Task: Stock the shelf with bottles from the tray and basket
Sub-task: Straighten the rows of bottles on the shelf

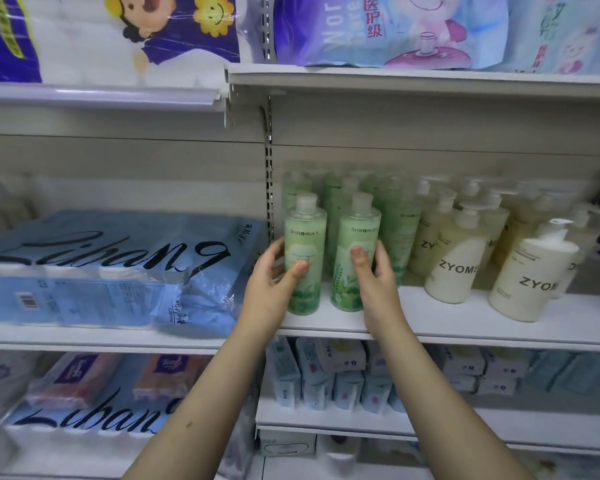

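— How far along is the stocking?
— Well along, I'd judge. The shelf already carries rows of green SHIROIRUKA bottles, with cream ZYOME pump bottles just beside them.
— And right now?
— Two more green ones stand upright near its front edge. The left hand curls its fingers round the left front bottle. The right hand grips the right front bottle.
— Much left?
— Can't tell: tray and basket are out of sight.

Blue tissue pack lies flat; small pale packets stacked lower down
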